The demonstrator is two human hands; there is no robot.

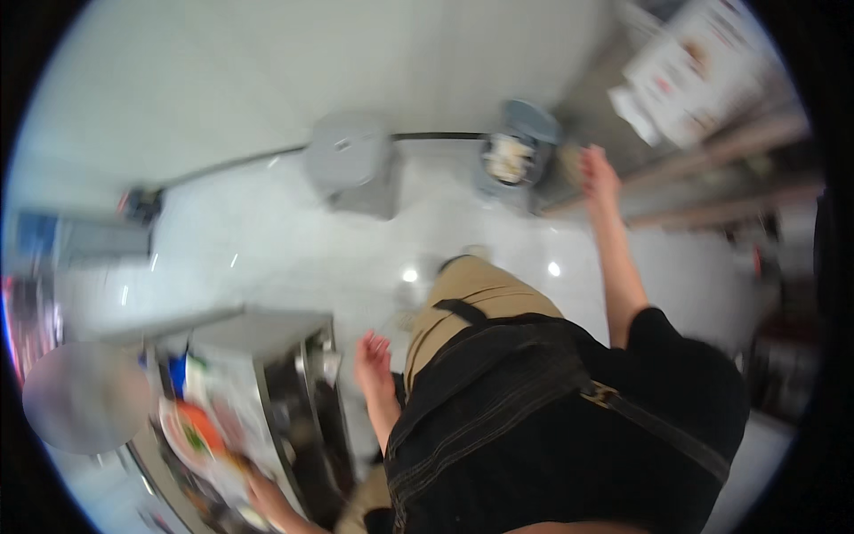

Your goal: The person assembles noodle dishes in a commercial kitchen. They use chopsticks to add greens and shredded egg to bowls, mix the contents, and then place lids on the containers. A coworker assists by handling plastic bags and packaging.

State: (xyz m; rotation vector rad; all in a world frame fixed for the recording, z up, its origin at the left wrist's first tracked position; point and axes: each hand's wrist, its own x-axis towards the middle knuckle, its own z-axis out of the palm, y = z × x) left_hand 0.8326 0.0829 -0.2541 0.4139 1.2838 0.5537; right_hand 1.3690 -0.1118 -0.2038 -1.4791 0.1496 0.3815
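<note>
My left hand (374,365) hangs beside my left hip with its fingers loosely apart; nothing shows in it. On the other side, my right hand (601,178) is stretched forward, its fingers half bent and slightly blurred, with no object visible in it. It is nearest the edge of a metal counter (578,173) and a grey bin (505,182). The bin's lid is up, and pale crumpled waste (509,158) fills its top. Neither hand seems to touch anything.
A grey plastic stool (351,160) stands by the wall. White cartons (698,76) rest on the right counter. At lower left, another person's hand (265,500) reaches over a worktop near a white bowl (173,445) with orange and green food. Glossy pale floor (267,258) lies ahead.
</note>
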